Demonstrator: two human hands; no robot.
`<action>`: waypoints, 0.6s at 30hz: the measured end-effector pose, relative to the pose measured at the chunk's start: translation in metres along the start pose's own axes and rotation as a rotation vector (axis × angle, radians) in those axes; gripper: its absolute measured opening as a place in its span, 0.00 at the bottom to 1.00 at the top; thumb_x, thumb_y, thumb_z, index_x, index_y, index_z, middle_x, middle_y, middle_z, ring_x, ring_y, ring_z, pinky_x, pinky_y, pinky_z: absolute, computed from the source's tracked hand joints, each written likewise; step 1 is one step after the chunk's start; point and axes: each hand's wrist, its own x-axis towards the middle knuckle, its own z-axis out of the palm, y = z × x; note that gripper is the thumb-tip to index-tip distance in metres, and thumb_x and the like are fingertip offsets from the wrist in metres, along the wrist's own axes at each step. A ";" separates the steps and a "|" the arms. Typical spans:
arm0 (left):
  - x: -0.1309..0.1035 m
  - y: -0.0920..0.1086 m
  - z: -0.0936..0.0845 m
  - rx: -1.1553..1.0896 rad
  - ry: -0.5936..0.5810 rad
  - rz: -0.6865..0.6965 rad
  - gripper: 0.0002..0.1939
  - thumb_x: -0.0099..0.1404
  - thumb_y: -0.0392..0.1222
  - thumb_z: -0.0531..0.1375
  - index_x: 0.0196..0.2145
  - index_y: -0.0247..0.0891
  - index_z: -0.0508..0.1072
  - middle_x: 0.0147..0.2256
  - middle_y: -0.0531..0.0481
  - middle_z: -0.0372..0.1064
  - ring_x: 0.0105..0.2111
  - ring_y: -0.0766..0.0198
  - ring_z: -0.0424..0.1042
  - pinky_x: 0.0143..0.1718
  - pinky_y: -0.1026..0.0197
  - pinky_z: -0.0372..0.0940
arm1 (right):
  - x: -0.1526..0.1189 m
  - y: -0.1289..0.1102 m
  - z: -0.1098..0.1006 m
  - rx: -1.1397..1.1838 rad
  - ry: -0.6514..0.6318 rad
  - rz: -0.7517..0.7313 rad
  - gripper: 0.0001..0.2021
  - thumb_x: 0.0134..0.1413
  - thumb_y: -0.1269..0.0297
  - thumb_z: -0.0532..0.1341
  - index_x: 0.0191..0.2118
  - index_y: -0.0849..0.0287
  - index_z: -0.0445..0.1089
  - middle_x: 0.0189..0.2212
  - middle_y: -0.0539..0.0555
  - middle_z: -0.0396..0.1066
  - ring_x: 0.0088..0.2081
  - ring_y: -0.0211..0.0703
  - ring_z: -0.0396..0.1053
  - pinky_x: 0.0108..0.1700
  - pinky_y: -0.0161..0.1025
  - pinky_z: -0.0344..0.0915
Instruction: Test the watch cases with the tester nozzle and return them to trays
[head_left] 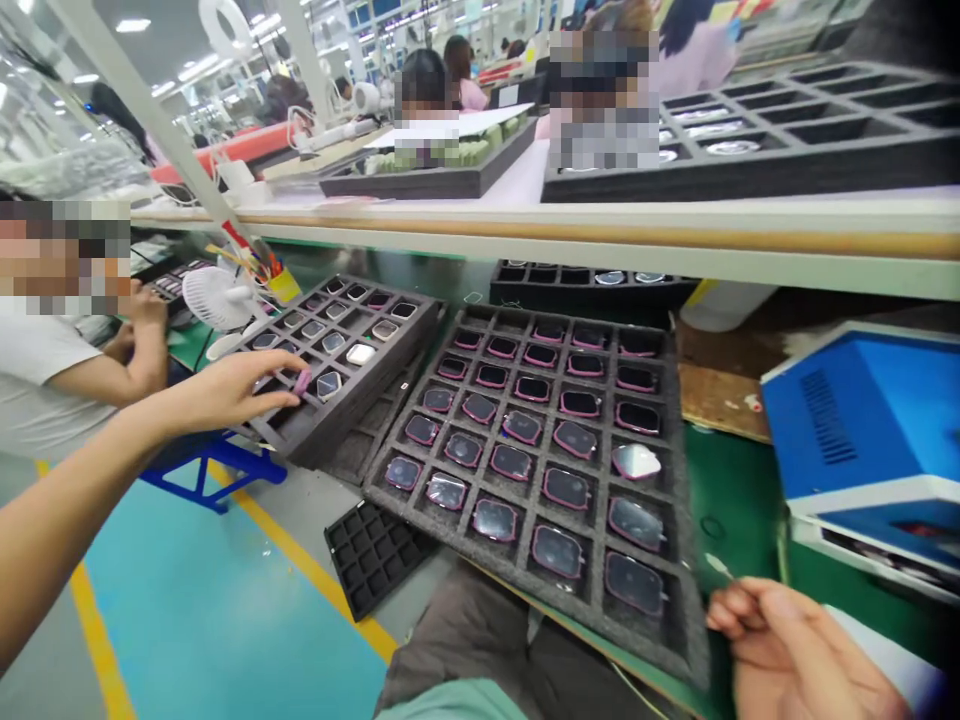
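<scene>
My left hand [251, 385] reaches over the left foam tray [322, 425], its thumb and fingers pinching a small pink-purple frame [301, 382]. That tray's compartments hold watch-like pieces, some pale, some dark. In front of me lies a larger grey foam tray [694, 590], where dark rectangular pieces with pink rims [634, 583] sit one to a compartment. Beyond its right edge, near the lower right corner, my right hand [795, 640] is closed around a thin tool with a pale tip [718, 565]; most of the tool is hidden by the fingers.
A blue and white machine [877, 430] stands at the right. A shelf [525, 235] bearing more trays crosses above the bench. To the left are a white fan [217, 297] and a seated person [67, 370]. A black tray [375, 550] sits low, below the bench edge.
</scene>
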 end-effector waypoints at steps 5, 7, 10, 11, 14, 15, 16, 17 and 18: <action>0.140 0.087 -0.006 0.108 -0.009 0.109 0.21 0.71 0.48 0.60 0.58 0.37 0.73 0.56 0.42 0.76 0.54 0.51 0.75 0.57 0.54 0.66 | -0.001 -0.002 0.003 -0.017 -0.018 -0.007 0.17 0.32 0.51 0.80 0.26 0.54 0.78 0.26 0.56 0.70 0.27 0.43 0.67 0.24 0.42 0.65; 0.213 0.120 0.006 0.127 -0.029 0.112 0.23 0.69 0.45 0.64 0.59 0.35 0.74 0.58 0.37 0.75 0.58 0.45 0.73 0.59 0.51 0.65 | -0.001 -0.003 0.002 -0.020 -0.044 -0.010 0.20 0.31 0.50 0.80 0.28 0.56 0.78 0.26 0.53 0.71 0.27 0.41 0.68 0.24 0.39 0.67; 0.296 0.157 0.027 0.118 -0.031 0.123 0.22 0.66 0.41 0.67 0.56 0.33 0.77 0.58 0.33 0.75 0.59 0.43 0.74 0.59 0.51 0.66 | -0.002 -0.005 0.003 0.011 -0.063 -0.033 0.22 0.33 0.49 0.80 0.30 0.59 0.76 0.25 0.50 0.72 0.26 0.37 0.69 0.25 0.35 0.70; 0.312 0.165 0.034 0.114 -0.039 0.131 0.22 0.66 0.42 0.67 0.56 0.33 0.78 0.57 0.34 0.75 0.58 0.45 0.75 0.58 0.50 0.67 | -0.003 -0.005 0.004 0.027 -0.064 -0.041 0.22 0.34 0.50 0.80 0.30 0.60 0.76 0.25 0.50 0.73 0.26 0.37 0.70 0.26 0.34 0.70; 0.324 0.173 0.052 0.102 -0.048 0.157 0.22 0.68 0.43 0.66 0.58 0.35 0.76 0.57 0.37 0.77 0.56 0.50 0.76 0.58 0.51 0.69 | -0.004 -0.003 0.003 0.053 -0.084 -0.056 0.21 0.38 0.50 0.80 0.31 0.60 0.76 0.25 0.50 0.73 0.25 0.36 0.70 0.26 0.34 0.72; 0.317 0.169 0.056 0.096 -0.036 0.166 0.24 0.69 0.44 0.65 0.60 0.36 0.74 0.58 0.38 0.76 0.58 0.52 0.75 0.59 0.53 0.68 | -0.003 -0.001 0.000 0.058 -0.082 -0.062 0.21 0.39 0.50 0.79 0.31 0.61 0.76 0.25 0.50 0.73 0.25 0.36 0.70 0.26 0.34 0.72; 0.304 0.163 0.058 0.089 -0.015 0.172 0.26 0.70 0.43 0.64 0.63 0.37 0.72 0.61 0.38 0.73 0.60 0.53 0.73 0.60 0.55 0.67 | 0.000 0.003 -0.005 0.061 -0.079 -0.067 0.21 0.38 0.51 0.80 0.31 0.61 0.77 0.25 0.50 0.74 0.25 0.37 0.71 0.25 0.34 0.72; 0.287 0.154 0.059 0.084 0.011 0.175 0.28 0.70 0.43 0.63 0.66 0.39 0.69 0.65 0.40 0.70 0.63 0.53 0.70 0.62 0.57 0.64 | 0.005 0.009 -0.012 0.059 -0.086 -0.069 0.21 0.37 0.51 0.80 0.31 0.60 0.77 0.25 0.50 0.74 0.25 0.38 0.71 0.25 0.35 0.72; 0.265 0.142 0.057 0.081 0.037 0.176 0.30 0.71 0.44 0.62 0.69 0.41 0.67 0.68 0.42 0.67 0.66 0.55 0.67 0.65 0.59 0.61 | 0.012 0.015 -0.019 0.060 -0.096 -0.073 0.21 0.35 0.52 0.80 0.31 0.60 0.77 0.24 0.49 0.73 0.24 0.38 0.70 0.24 0.35 0.71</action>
